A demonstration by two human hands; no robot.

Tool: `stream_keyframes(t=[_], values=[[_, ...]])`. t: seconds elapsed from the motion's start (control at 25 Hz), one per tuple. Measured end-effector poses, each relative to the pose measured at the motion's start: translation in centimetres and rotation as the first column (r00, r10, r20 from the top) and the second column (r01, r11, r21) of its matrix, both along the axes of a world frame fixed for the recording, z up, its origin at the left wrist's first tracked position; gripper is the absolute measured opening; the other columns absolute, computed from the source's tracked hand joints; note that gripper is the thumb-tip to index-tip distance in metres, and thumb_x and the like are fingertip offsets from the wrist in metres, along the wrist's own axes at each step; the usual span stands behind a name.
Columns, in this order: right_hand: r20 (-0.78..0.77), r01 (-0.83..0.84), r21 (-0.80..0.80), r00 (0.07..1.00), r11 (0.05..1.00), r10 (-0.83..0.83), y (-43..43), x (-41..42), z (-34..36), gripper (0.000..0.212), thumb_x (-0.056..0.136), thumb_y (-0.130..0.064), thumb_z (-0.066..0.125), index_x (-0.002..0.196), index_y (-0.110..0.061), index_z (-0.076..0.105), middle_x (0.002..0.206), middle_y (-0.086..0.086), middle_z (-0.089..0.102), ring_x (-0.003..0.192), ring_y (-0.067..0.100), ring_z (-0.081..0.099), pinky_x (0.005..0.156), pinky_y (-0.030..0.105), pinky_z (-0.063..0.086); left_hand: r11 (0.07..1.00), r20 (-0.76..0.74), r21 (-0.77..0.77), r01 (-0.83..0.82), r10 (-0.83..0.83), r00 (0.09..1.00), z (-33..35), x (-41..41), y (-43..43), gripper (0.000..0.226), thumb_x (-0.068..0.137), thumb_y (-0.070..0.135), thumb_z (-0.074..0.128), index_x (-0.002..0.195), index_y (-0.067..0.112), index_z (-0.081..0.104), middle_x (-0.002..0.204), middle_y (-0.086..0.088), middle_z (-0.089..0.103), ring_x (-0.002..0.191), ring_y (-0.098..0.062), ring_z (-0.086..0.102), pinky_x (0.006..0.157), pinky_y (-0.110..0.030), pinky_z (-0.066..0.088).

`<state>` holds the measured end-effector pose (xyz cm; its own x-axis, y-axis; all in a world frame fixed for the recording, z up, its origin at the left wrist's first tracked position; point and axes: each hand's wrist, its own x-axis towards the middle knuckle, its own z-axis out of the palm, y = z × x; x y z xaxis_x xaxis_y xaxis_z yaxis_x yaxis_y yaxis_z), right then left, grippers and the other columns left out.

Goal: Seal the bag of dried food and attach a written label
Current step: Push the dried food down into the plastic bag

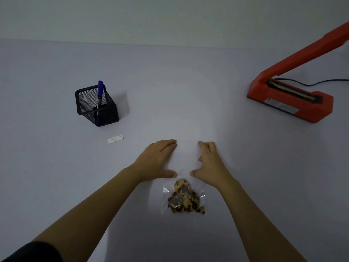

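Head view shows the clear bag lying flat on the pale table, its filled bottom end toward the person and its empty, open top running away between the two hands. The dried food, round speckled pieces, is bunched in the near half, just behind the thumbs. The left hand rests palm down on the left side of the bag's empty upper part, fingers together and stretched forward, thumb pointing in toward the bag. The right hand mirrors it on the right side, fingers slightly curled, thumb turned inward. Neither hand closes around anything; both are spread flat and seem to press the plastic down, though the film there is nearly invisible and its edges are hard to trace.

What matters for the coming move is that the bag's long axis runs straight away from the person, mouth farthest out, just beyond the fingertips. The red heat sealer, its arm raised, stands well apart, forward and to the right of the right hand, so that hand is the nearer one to carry the mouth there. The blank label lies left of the left hand, with the blue pen upright in a black mesh holder farther out beyond it. Sealing looks not yet done.
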<state>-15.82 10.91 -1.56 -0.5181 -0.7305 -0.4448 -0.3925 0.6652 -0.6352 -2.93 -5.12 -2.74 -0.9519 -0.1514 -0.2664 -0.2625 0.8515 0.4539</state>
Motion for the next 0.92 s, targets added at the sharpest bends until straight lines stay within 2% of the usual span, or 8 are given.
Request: stream_keyframes(t=[0.12, 0.2, 0.24, 0.4, 0.56, 0.76, 0.92], values=[[-0.088, -0.114, -0.034, 0.99, 0.993, 0.111, 0.3, 0.1, 0.0, 0.07, 0.074, -0.015, 0.074, 0.133, -0.015, 0.035, 0.128, 0.001, 0.035, 0.117, 0.019, 0.042, 0.097, 0.031, 0.04, 0.999, -0.084, -0.01, 0.034, -0.035, 0.996, -0.1, 0.6, 0.5, 0.075, 0.08, 0.054, 0.06, 0.139, 0.014, 0.037, 0.145, -0.004, 0.038, 0.132, -0.018, 0.034, 0.109, -0.028, 0.024], [-0.212, -0.238, -0.018, 0.95, 0.971, 0.229, 0.6, 0.1, 0.0, 0.051, 0.077, -0.021, 0.069, 0.123, -0.021, 0.046, 0.122, -0.004, 0.041, 0.116, 0.017, 0.04, 0.093, 0.03, 0.034, 0.993, -0.097, -0.043, 0.107, -0.11, 0.989, -0.4, 0.8, 0.7, 0.06, 0.084, 0.052, 0.053, 0.13, 0.014, 0.048, 0.134, -0.006, 0.05, 0.124, -0.021, 0.045, 0.105, -0.032, 0.035], [-0.25, -0.27, 0.007, 0.932, 0.963, 0.263, 0.7, 0.0, 0.0, 0.048, 0.078, -0.025, 0.067, 0.122, -0.025, 0.047, 0.123, -0.006, 0.041, 0.117, 0.015, 0.038, 0.091, 0.03, 0.031, 0.99, -0.087, -0.053, 0.128, -0.133, 0.987, -0.6, 0.8, 0.6, 0.058, 0.084, 0.052, 0.05, 0.128, 0.014, 0.051, 0.132, -0.005, 0.053, 0.122, -0.021, 0.048, 0.104, -0.034, 0.037], [-0.285, -0.286, 0.081, 0.911, 0.955, 0.297, 0.3, -0.9, 0.0, 0.07, 0.072, -0.037, 0.068, 0.133, -0.03, 0.034, 0.137, -0.011, 0.03, 0.126, 0.011, 0.029, 0.092, 0.031, 0.022, 0.989, -0.058, -0.039, 0.141, -0.143, 0.988, -0.9, 0.3, -0.3, 0.073, 0.081, 0.06, 0.053, 0.137, 0.014, 0.041, 0.143, -0.004, 0.042, 0.131, -0.019, 0.038, 0.109, -0.03, 0.025], [-0.244, -0.251, 0.122, 0.93, 0.96, 0.274, 0.2, -1.9, -0.2, 0.099, 0.063, -0.046, 0.073, 0.142, -0.026, 0.018, 0.15, -0.008, 0.013, 0.136, 0.014, 0.017, 0.103, 0.039, 0.019, 0.99, -0.021, -0.024, 0.136, -0.137, 0.99, -0.5, -0.8, -1.2, 0.096, 0.07, 0.068, 0.061, 0.144, 0.017, 0.026, 0.152, 0.0, 0.025, 0.138, -0.015, 0.023, 0.111, -0.025, 0.01], [-0.197, -0.243, 0.183, 0.94, 0.953, 0.278, -0.5, -2.7, -0.3, 0.122, 0.056, -0.05, 0.079, 0.146, -0.022, 0.002, 0.154, -0.006, -0.006, 0.14, 0.02, 0.004, 0.11, 0.046, 0.015, 0.985, 0.062, -0.108, 0.131, -0.125, 0.99, -0.3, -1.9, -1.7, 0.119, 0.059, 0.077, 0.062, 0.147, 0.016, 0.01, 0.156, -0.001, 0.01, 0.141, -0.017, 0.011, 0.115, -0.034, 0.009], [-0.144, -0.224, 0.206, 0.956, 0.953, 0.256, -0.7, -2.8, -0.3, 0.134, 0.056, -0.05, 0.081, 0.146, -0.02, -0.013, 0.152, -0.006, -0.026, 0.142, 0.025, -0.007, 0.112, 0.051, 0.008, 0.98, 0.129, -0.146, 0.136, -0.118, 0.985, -0.4, -2.5, -1.7, 0.127, 0.057, 0.078, 0.062, 0.148, 0.015, -0.001, 0.158, -0.002, -0.008, 0.144, -0.02, -0.001, 0.116, -0.037, 0.003]])
